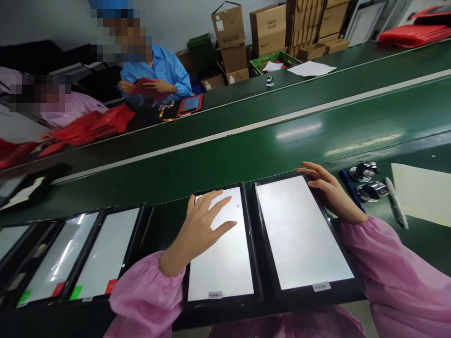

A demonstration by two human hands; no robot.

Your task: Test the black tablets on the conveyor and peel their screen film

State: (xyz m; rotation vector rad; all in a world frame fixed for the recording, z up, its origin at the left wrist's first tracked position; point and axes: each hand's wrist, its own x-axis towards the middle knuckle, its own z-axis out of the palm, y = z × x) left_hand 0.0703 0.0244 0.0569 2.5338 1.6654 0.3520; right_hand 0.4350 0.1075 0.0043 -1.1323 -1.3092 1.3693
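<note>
Two black tablets with bright white screens lie side by side at the near edge of the green bench. My left hand (202, 223) rests open, fingers spread flat, on the screen of the left tablet (221, 263). My right hand (329, 190) lies with fingers stretched on the top right corner of the right tablet (301, 234). Both wrists wear pink sleeves.
More tablets (102, 256) with red and green tabs lie in a row at the left. A blue pen (350, 188), two metal stamps (364, 171), a white marker (396, 202) and paper (421, 192) are at the right. Beyond the green conveyor (246, 145) two people handle red sleeves; cardboard boxes (268, 28) stand behind.
</note>
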